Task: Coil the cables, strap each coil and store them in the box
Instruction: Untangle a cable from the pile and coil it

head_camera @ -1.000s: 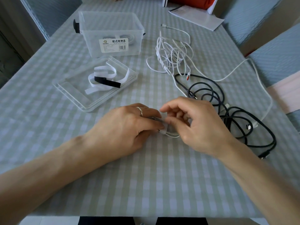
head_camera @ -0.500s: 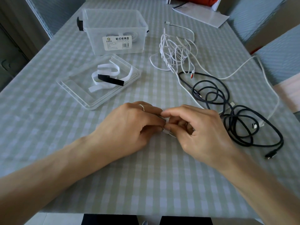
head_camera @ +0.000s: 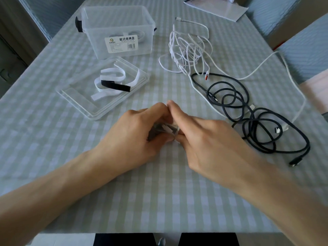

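Note:
My left hand (head_camera: pixel 134 134) and my right hand (head_camera: pixel 204 139) meet at the table's middle, both closed around a small white cable coil (head_camera: pixel 166 131) with a strap over it. Most of the coil is hidden by fingers. A loose white cable (head_camera: pixel 190 50) lies tangled at the back right. A black cable (head_camera: pixel 248 114) sprawls to the right of my hands. The clear box (head_camera: pixel 117 31) stands at the back left with a white coil inside. Its lid (head_camera: pixel 99 91) lies in front, holding white straps (head_camera: pixel 111 80) and one black strap (head_camera: pixel 115 85).
A long white cable (head_camera: pixel 276 68) loops around the black one toward the right edge. A white paper sheet (head_camera: pixel 218 8) lies at the far back. Blue chairs stand left and right of the checked tablecloth (head_camera: pixel 159 192).
My hands have lifted and turned the coil slightly, fingertips now pinched together above it. The camera has tilted a little; the other cables and the box stay put.

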### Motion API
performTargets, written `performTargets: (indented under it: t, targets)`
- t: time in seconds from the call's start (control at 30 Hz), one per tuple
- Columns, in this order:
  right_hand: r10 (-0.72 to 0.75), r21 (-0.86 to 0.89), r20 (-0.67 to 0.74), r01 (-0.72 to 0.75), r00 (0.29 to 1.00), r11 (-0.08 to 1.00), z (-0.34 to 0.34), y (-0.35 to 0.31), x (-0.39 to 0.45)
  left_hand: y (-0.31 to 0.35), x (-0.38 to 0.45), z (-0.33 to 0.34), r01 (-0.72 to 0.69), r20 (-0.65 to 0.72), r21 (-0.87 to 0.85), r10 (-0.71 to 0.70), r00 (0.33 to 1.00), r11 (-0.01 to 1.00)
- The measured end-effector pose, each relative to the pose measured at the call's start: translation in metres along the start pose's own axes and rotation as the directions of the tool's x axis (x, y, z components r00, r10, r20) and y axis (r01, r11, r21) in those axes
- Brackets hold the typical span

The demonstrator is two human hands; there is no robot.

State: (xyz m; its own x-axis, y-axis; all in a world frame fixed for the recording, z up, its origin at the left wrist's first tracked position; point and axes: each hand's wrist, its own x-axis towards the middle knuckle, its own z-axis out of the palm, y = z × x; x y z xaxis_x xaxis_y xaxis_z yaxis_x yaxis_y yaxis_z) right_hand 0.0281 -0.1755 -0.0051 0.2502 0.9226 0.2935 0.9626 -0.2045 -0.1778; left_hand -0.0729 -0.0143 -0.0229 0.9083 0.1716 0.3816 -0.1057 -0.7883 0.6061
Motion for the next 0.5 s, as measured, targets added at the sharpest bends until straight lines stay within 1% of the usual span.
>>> performTargets:
  t: [0.03, 0.1, 0.17, 0.2, 0.27, 0.33, 0.4, 0.43, 0.5]
  targets:
    - [-0.016, -0.018, -0.013, 0.015, 1.0, 1.0, 0.001, 0.001, -0.003, 0.0, 0.0, 0.0, 0.001, 0.001, 0.0, -0.001, 1.0, 1.0]
    - [0.005, 0.025, -0.057, -0.003, 0.998, 1.0, 0.001, 0.002, -0.011, 0.001, 0.0, -0.001, 0.005, 0.006, 0.007, -0.005, 1.0, 1.0]
    - [0.135, 0.213, -0.063, -0.119, 0.989, 0.97, 0.001, 0.005, -0.018, 0.001, -0.001, 0.0, -0.012, 0.005, 0.035, 0.012, 1.0, 0.999]
    - [0.2, 0.318, -0.053, -0.174, 0.978, 0.932, 0.001, 0.007, -0.02, 0.001, -0.001, 0.0, -0.039, 0.01, 0.056, 0.039, 0.999, 0.998]
    - [0.303, 0.471, -0.054, -0.243, 0.952, 0.848, 0.002, 0.012, -0.025, 0.0, -0.001, 0.001, -0.095, 0.017, 0.087, 0.094, 0.995, 0.992]
    - [0.401, 0.582, -0.036, -0.306, 0.915, 0.753, 0.002, 0.015, -0.027, -0.002, -0.002, 0.001, -0.129, 0.025, 0.095, 0.127, 0.992, 0.987]
    - [0.444, 0.64, -0.021, -0.329, 0.896, 0.694, 0.001, 0.018, -0.024, -0.003, -0.002, 0.0, -0.145, 0.028, 0.081, 0.143, 0.989, 0.986]
    - [0.436, 0.63, -0.038, -0.317, 0.899, 0.709, 0.001, 0.021, -0.022, -0.003, -0.002, 0.0, -0.151, 0.032, 0.074, 0.149, 0.988, 0.986]
    - [0.349, 0.511, -0.094, -0.256, 0.932, 0.821, -0.002, 0.03, -0.016, -0.004, -0.001, -0.002, -0.166, 0.041, 0.058, 0.164, 0.986, 0.984]
